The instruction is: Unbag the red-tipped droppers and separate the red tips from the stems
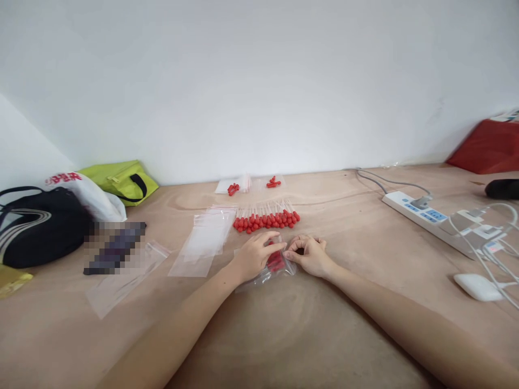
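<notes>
A power strip (430, 215) is lying right, a black bag (48, 229) left; droppers (265, 220) and flat bags (205, 237) are lying closer. Pixels are hiding 1 dark thing (115, 249). On the table (284, 329), the left hand (255, 256) is partly covering a clear bag (263, 280), its grip unclear; the right hand (310, 255) is pinching the edge. Red pieces (275, 262) are sitting inside.
</notes>
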Motion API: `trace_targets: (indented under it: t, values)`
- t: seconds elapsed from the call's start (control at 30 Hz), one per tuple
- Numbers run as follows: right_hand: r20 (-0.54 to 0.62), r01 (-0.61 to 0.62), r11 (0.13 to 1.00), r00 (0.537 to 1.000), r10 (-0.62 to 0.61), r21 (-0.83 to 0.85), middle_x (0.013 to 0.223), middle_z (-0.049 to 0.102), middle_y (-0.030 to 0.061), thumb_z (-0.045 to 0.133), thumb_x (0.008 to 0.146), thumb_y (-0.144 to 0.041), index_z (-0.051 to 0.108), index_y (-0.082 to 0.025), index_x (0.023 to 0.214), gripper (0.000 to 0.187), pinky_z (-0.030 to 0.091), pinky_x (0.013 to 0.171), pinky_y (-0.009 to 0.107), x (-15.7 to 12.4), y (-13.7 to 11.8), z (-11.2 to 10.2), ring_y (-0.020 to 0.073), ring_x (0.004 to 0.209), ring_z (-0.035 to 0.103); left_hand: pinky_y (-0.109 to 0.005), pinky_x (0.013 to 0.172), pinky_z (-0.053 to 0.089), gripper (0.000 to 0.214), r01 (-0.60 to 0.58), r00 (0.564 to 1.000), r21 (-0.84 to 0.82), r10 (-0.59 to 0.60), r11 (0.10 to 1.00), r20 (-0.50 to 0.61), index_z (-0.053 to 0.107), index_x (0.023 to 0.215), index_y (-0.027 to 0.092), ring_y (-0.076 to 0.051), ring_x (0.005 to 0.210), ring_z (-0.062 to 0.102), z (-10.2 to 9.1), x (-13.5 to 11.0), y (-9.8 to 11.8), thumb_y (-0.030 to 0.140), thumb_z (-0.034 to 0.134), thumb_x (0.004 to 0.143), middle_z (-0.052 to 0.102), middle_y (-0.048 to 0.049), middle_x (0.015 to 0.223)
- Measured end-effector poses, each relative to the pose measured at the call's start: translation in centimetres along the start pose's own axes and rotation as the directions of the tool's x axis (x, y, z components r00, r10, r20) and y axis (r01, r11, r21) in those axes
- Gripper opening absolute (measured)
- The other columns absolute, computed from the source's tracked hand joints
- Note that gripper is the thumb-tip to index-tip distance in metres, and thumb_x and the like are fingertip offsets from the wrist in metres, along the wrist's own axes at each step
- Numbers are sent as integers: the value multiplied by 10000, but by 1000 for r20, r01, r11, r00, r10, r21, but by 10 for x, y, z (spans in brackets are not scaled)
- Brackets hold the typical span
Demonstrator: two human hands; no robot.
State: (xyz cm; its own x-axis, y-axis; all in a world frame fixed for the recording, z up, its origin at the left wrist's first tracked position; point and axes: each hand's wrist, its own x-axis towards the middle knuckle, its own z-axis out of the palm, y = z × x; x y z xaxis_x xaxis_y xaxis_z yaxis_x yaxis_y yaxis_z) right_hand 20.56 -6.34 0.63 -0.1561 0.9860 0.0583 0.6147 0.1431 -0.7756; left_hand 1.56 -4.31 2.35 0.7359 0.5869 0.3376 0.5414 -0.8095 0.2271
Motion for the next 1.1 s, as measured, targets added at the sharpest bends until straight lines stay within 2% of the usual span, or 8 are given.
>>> trace_targets:
  t: [0.1, 0.2, 0.4, 0.57, 0.7, 0.77, 0.87, 1.1]
  values:
    - [-5, 14, 1000, 1000, -14, -3, 873, 629, -8, 536, 730, -429, 616, -236, 615, 238, 146, 911, 508, -1, -1, 0, 212, 949, 514, -390, 878, 421, 316, -123, 992, 96, 121, 988, 33, 597, 1046, 223, -203, 1037, 498, 0, 8, -4, 200, 327, 883, 525, -79, 1156]
    - [-11, 33, 999, 999, -33, 1, 864, 628, -7, 523, 742, -432, 610, -235, 619, 247, 136, 915, 507, -2, -1, 0, 205, 936, 516, -366, 852, 424, 286, -180, 984, 134, 176, 975, 41, 610, 970, 201, -187, 975, 513, 1, 14, -6, 184, 338, 881, 566, -58, 1101]
    - [-5, 40, 999, 999, -41, -14, 807, 624, -20, 500, 765, -417, 586, -224, 605, 265, 138, 914, 491, -2, -2, 1, 188, 888, 526, -296, 797, 417, 213, -200, 980, 108, 197, 974, 40, 591, 822, 163, -157, 875, 526, 0, 19, -7, 177, 384, 873, 615, -39, 963]
    - [-3, 38, 999, 999, -38, -39, 789, 620, -24, 485, 784, -361, 552, -202, 577, 270, 147, 903, 476, -2, -3, 1, 177, 869, 518, -268, 701, 420, 208, -221, 975, 133, 220, 966, 24, 574, 821, 150, -149, 786, 535, 4, 16, -8, 135, 370, 863, 625, -37, 897]
    - [-53, 156, 985, 986, -161, -74, 801, 623, -13, 484, 789, -289, 579, -221, 728, 132, 199, 876, 440, -6, 0, -1, 169, 849, 511, -255, 707, 427, 235, -219, 974, 119, 223, 968, -24, 561, 813, 148, -135, 769, 539, 6, 14, -10, 106, 335, 862, 623, -34, 882]
    - [-91, 297, 946, 947, -310, -132, 860, 622, 4, 463, 794, -218, 582, -231, 851, 133, 225, 862, 409, -7, 3, -3, 166, 870, 500, -254, 718, 434, 236, -215, 974, 111, 221, 970, -39, 556, 805, 145, -135, 771, 543, 5, 13, -11, 101, 331, 861, 622, -38, 874]
    - [-125, 480, 830, 840, -528, -285, 897, 615, 14, 469, 789, -181, 599, -247, 867, 165, 209, 882, 407, -7, 9, -4, 170, 892, 485, -255, 727, 444, 228, -215, 974, 94, 220, 972, -45, 553, 810, 141, -138, 781, 551, 4, 13, -11, 102, 334, 859, 623, -44, 875]
    - [-198, 613, 576, 573, -795, -541, 770, 641, -37, 530, 800, -210, 637, -284, 790, 130, 174, 928, 410, 1, 12, 0, 138, 824, 497, -255, 742, 460, 245, -202, 977, 42, 204, 978, -64, 553, 836, 136, -136, 803, 564, 5, 13, -9, 111, 312, 870, 626, -51, 874]
